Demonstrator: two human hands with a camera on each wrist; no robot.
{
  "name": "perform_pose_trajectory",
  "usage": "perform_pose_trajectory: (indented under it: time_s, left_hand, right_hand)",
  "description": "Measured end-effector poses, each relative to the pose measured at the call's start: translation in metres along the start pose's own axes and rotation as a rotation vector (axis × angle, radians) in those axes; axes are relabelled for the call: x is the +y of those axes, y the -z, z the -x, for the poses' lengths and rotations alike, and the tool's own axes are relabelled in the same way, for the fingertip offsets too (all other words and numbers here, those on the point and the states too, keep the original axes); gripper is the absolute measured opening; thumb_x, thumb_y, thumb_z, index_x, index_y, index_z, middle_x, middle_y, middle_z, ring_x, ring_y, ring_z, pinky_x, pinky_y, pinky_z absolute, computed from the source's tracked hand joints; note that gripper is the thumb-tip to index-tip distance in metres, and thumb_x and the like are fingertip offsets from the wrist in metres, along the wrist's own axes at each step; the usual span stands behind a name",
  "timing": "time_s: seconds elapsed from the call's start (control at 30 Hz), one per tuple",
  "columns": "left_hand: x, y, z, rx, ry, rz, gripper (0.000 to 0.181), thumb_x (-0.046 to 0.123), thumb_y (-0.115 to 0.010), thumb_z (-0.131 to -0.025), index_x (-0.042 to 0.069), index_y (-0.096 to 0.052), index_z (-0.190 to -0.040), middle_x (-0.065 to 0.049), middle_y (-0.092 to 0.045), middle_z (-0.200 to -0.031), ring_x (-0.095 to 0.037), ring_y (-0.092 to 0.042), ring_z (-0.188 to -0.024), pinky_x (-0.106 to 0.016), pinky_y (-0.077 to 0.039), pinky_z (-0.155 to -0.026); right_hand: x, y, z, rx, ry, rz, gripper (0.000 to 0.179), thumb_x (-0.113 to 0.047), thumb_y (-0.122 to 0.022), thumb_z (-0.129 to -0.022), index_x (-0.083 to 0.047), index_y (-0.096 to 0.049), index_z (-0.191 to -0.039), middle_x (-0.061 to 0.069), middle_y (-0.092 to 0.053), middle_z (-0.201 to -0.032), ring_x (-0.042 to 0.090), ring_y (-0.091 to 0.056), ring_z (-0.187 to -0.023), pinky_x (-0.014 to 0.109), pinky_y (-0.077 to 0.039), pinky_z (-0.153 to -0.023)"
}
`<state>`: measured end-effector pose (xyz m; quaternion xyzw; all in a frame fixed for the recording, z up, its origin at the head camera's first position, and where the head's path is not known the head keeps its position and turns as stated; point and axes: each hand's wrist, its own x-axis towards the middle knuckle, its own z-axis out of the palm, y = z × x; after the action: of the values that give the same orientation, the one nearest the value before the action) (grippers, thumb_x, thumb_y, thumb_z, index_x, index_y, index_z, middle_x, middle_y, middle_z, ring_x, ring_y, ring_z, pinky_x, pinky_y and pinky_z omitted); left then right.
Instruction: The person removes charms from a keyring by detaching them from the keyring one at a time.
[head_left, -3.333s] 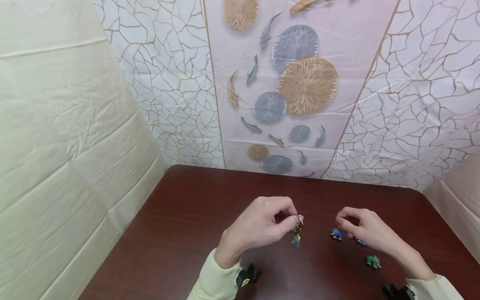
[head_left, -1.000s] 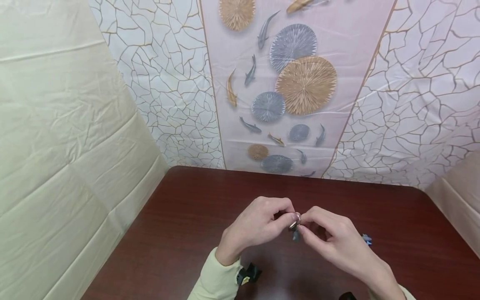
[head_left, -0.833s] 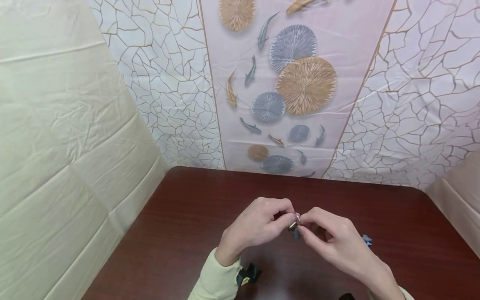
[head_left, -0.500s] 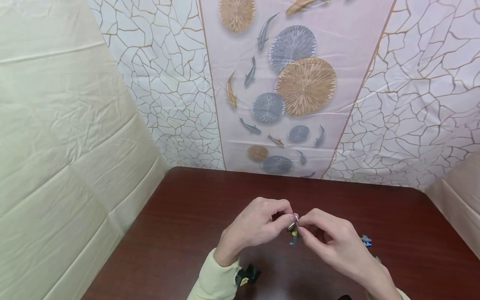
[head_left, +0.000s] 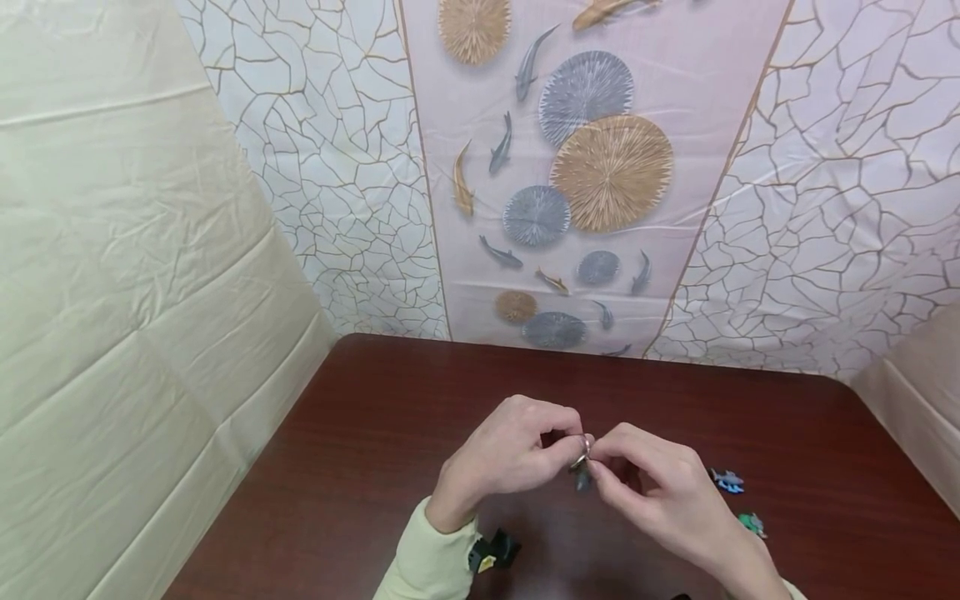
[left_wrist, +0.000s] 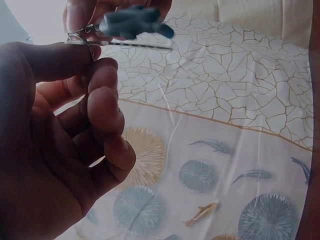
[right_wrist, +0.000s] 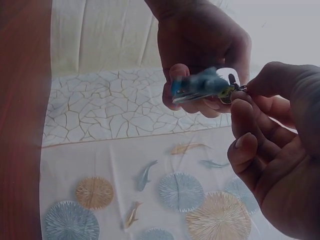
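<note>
Over the table, my left hand (head_left: 510,446) pinches a metal key ring (left_wrist: 91,52) between thumb and index finger. My right hand (head_left: 667,492) meets it from the right, thumb and index finger pinching the small metal link (right_wrist: 241,88) of a charm. That charm is a blue-grey animal figure (left_wrist: 132,22), blurred, with some yellow near its link in the right wrist view. A thin metal key blade (left_wrist: 142,46) sticks out from the ring beside it. I cannot tell whether the link is threaded on the ring.
A blue shark-like figure (head_left: 727,480) and a green figure (head_left: 752,523) lie on the dark red-brown table (head_left: 390,400), right of my right hand. A patterned cloth (head_left: 360,167) hangs behind the table. Cream cloth (head_left: 135,333) covers the left side.
My right hand has come left from above the small figures to meet the left hand at the ring. Recently both hands sank slightly, and the green figure came into sight. The dangling charm turned.
</note>
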<state>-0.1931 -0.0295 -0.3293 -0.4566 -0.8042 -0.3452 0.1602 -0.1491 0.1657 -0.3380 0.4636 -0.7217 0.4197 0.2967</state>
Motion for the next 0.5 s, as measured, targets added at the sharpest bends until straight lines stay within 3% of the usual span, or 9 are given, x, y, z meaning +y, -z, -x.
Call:
perform_pose_trajectory:
  time_s: [0.5]
  left_hand:
    - [0.0012, 0.0030, 0.0011, 0.073, -0.035, -0.005, 0.022, 0.011, -0.058, -0.084, 0.020, -0.055, -0.065, 0.012, -0.046, -0.056, 0.007, -0.036, -0.053, -0.008, -0.028, -0.051]
  right_hand:
    - [-0.0008, -0.0065, -0.0046, 0.046, 0.021, -0.007, 0.012, 0.004, -0.065, -0.085, -0.008, -0.063, -0.088, -0.006, -0.056, -0.080, -0.005, -0.049, -0.068, 0.009, -0.038, -0.053]
